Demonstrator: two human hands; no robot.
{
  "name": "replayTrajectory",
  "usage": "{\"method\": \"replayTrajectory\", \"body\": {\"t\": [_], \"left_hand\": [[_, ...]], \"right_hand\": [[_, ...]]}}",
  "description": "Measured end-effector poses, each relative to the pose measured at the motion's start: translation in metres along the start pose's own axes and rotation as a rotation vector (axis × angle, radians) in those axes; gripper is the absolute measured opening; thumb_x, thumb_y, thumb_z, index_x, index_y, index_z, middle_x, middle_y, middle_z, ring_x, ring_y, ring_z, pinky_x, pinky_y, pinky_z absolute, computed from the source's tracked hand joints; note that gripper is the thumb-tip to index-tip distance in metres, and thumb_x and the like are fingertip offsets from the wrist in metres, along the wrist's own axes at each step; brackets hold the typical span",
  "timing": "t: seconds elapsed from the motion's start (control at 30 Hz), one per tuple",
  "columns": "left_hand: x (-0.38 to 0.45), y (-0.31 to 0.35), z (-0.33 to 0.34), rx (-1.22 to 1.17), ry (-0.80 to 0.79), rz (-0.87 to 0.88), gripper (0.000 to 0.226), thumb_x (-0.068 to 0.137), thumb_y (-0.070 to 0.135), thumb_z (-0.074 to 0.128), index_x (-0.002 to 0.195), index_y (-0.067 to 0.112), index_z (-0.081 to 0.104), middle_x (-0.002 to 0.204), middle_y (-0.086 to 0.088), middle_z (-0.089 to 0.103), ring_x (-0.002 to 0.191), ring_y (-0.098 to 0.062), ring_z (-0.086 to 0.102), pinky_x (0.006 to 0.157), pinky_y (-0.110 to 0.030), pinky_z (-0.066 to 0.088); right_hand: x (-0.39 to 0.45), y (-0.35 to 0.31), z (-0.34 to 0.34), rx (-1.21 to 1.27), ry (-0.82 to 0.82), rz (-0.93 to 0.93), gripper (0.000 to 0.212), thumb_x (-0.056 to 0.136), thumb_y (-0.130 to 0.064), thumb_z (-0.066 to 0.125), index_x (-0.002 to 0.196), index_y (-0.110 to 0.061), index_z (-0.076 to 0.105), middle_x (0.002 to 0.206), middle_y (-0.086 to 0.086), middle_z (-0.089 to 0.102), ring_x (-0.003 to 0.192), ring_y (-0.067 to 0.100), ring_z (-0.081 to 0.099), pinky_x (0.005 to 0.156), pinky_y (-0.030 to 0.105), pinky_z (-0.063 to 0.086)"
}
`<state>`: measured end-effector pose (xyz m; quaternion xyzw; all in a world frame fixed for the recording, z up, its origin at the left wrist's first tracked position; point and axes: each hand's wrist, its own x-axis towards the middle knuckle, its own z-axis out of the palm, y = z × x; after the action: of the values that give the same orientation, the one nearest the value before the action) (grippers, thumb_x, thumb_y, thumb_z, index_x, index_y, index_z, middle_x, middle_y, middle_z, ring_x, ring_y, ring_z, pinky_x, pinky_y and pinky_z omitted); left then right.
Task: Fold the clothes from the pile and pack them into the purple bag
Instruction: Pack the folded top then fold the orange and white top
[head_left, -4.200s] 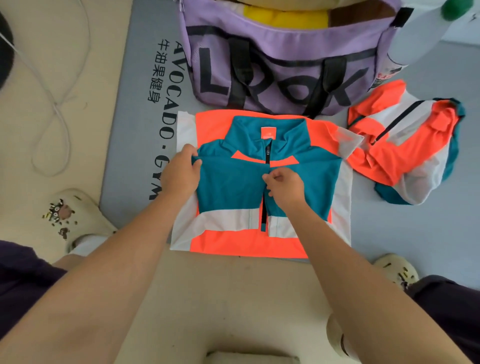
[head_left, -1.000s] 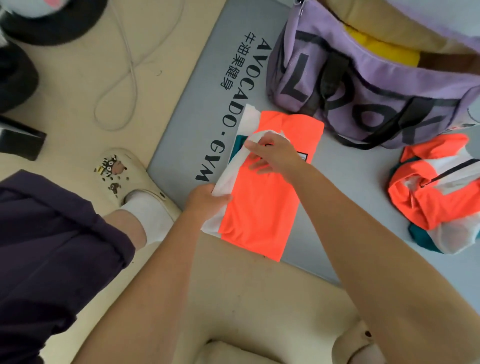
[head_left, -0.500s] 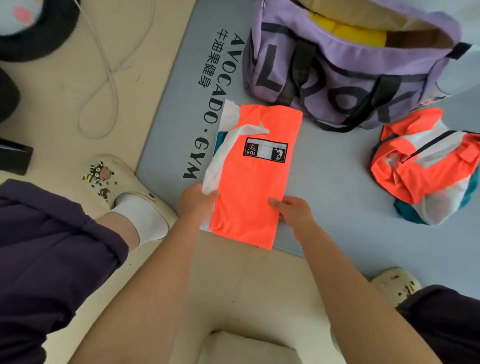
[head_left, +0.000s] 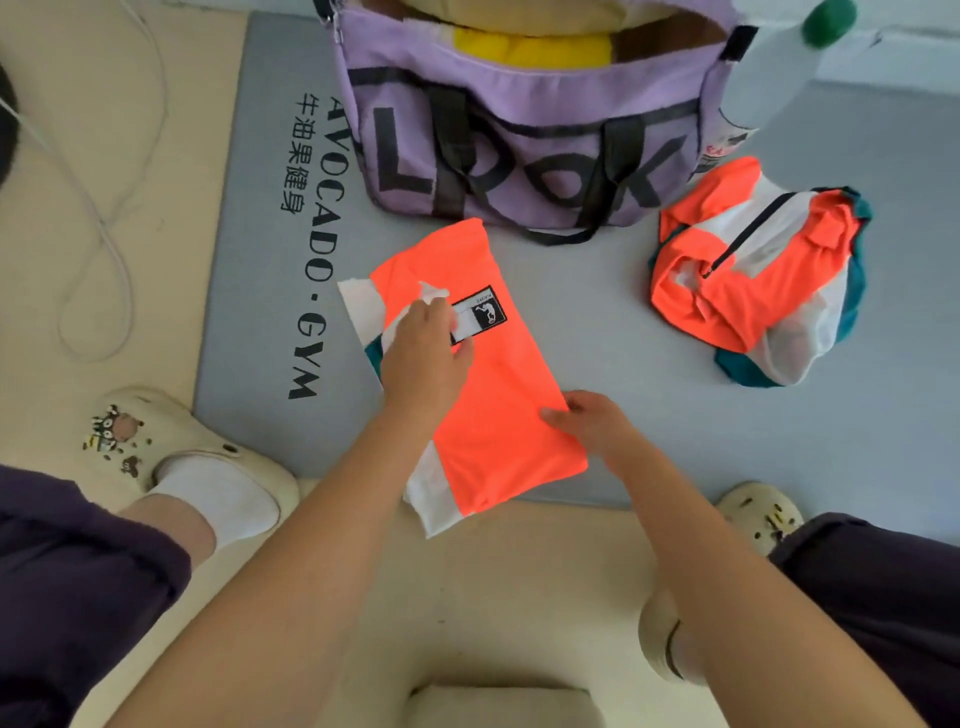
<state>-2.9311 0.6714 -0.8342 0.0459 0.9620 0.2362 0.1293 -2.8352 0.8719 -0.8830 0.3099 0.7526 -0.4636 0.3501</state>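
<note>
A folded orange jacket (head_left: 498, 415) with white and teal trim lies as a long strip on the grey gym mat (head_left: 260, 291). My left hand (head_left: 426, 358) rests flat on its upper half, fingertips at a white flap beside the black label. At the strip's lower right edge, my right hand (head_left: 587, 421) pinches the fabric. The purple bag (head_left: 519, 135) stands open just beyond the jacket, with yellow and beige clothes inside. A crumpled orange, white and teal jacket (head_left: 753, 280) lies to the right of the bag.
A clear bottle with a green cap (head_left: 826, 21) stands at the bag's right end. A white cable (head_left: 104, 218) loops over the beige floor on the left. My feet in cream clogs (head_left: 171, 447) flank the mat's near edge.
The jacket went from spread open to a narrow strip. In the last half second my left hand moved from its lower left edge up onto the top near the label; the view shifted.
</note>
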Motion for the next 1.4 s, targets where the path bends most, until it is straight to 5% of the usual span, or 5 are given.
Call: {"method": "replayTrajectory", "body": {"t": [0.2, 0.57, 0.83, 1.07, 1.4], "left_hand": [[0.034, 0.074, 0.054, 0.426, -0.457, 0.637, 0.033, 0.094, 0.024, 0.052, 0.128, 0.025, 0.055, 0.131, 0.002, 0.053, 0.127, -0.021, 0.045, 0.106, -0.038, 0.028], [0.103, 0.05, 0.041, 0.549, -0.623, 0.373, 0.036, 0.09, 0.052, 0.06, 0.107, 0.02, 0.062, 0.118, -0.007, 0.064, 0.114, -0.027, 0.055, 0.096, -0.036, 0.033], [0.066, 0.023, 0.035, 0.469, -0.135, 0.471, 0.048, 0.081, 0.031, 0.072, 0.123, 0.017, 0.055, 0.121, -0.01, 0.055, 0.112, -0.031, 0.049, 0.09, -0.042, 0.035], [-0.017, -0.014, 0.04, 0.509, -0.37, 0.183, 0.08, 0.079, 0.052, 0.071, 0.147, 0.032, 0.035, 0.157, -0.009, 0.022, 0.139, -0.038, 0.027, 0.101, -0.048, 0.036], [-0.016, -0.026, 0.036, 0.384, -0.69, 0.036, 0.109, 0.076, 0.062, 0.07, 0.153, 0.045, -0.006, 0.161, 0.007, -0.026, 0.146, -0.045, -0.02, 0.108, -0.057, 0.034]], "right_hand": [[0.004, 0.001, -0.026, -0.163, -0.038, -0.122, 0.024, 0.091, -0.014, 0.065, 0.111, -0.001, 0.068, 0.09, 0.006, 0.057, 0.083, 0.014, 0.047, 0.06, 0.026, 0.033], [0.038, -0.012, -0.093, -0.399, 0.379, -0.156, 0.025, 0.088, -0.022, 0.064, 0.112, -0.017, 0.066, 0.118, 0.008, 0.066, 0.115, 0.028, 0.057, 0.1, 0.042, 0.037], [0.021, -0.029, -0.066, -0.749, 0.82, -0.354, 0.054, 0.081, -0.022, 0.067, 0.131, -0.01, 0.051, 0.121, 0.018, 0.054, 0.113, 0.038, 0.049, 0.094, 0.048, 0.035], [-0.009, -0.003, -0.008, -0.82, 0.318, -0.089, 0.118, 0.067, -0.059, 0.077, 0.152, -0.045, -0.004, 0.162, 0.012, 0.0, 0.145, 0.045, 0.01, 0.11, 0.054, 0.032], [-0.01, -0.007, -0.016, -0.729, 0.196, -0.036, 0.121, 0.071, -0.05, 0.08, 0.148, -0.051, -0.013, 0.161, 0.006, -0.023, 0.145, 0.048, -0.011, 0.109, 0.06, 0.032]]}}
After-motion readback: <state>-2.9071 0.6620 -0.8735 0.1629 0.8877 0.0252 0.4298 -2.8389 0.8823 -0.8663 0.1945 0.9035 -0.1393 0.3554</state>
